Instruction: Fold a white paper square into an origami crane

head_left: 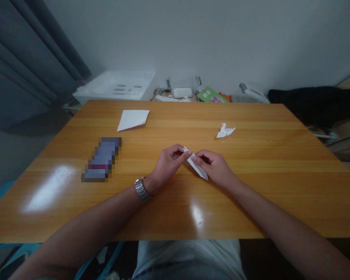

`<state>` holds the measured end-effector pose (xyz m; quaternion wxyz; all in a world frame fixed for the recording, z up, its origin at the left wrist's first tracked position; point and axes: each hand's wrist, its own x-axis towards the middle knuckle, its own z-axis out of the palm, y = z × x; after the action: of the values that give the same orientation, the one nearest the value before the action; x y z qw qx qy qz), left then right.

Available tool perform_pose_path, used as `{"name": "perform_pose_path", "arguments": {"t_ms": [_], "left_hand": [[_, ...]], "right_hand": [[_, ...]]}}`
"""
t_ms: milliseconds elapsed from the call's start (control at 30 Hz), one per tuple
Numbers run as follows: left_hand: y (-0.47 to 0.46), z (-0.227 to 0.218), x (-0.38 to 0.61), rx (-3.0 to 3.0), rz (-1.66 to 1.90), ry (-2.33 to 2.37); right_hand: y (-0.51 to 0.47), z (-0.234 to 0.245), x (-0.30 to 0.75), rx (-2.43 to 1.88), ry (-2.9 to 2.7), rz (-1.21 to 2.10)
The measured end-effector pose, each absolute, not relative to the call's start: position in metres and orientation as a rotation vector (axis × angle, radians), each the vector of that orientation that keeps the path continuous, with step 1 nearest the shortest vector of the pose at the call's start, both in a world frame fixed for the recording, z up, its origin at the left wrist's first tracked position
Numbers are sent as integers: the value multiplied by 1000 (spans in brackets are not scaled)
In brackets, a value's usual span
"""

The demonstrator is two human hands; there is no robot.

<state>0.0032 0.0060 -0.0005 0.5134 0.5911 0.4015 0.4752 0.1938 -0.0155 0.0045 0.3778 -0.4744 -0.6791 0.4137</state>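
Note:
Between my two hands is a narrow piece of folded white paper (198, 169), slanting from upper left to lower right just over the table. My left hand (170, 161), with a metal watch at its wrist, pinches the upper end between thumb and fingers. My right hand (214, 165) grips the paper's right side, thumb on top and fingers curled behind. Its lower tip sticks out toward me. Beyond my right hand stands a small white origami bird (225, 131). Some of the paper's folds are hidden by my fingers.
The wooden table (265, 155) spans the view. A white sheet of paper (133, 119) lies at the back left, with a phone-shaped, pixelated object (102, 158) nearer me. Past the far edge are a white tray (119, 85), a green booklet (211, 94) and a dark cloth (309, 102).

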Motion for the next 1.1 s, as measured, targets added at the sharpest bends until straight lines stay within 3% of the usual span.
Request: {"name": "perform_pose_path", "arguments": {"t_ms": [800, 1100], "left_hand": [[10, 3, 0, 1426, 1079, 1083], [15, 0, -3, 1394, 1095, 1094]], "right_hand": [[-14, 3, 200, -1303, -1826, 1047], [-14, -2, 198, -1205, -1634, 1362]]}}
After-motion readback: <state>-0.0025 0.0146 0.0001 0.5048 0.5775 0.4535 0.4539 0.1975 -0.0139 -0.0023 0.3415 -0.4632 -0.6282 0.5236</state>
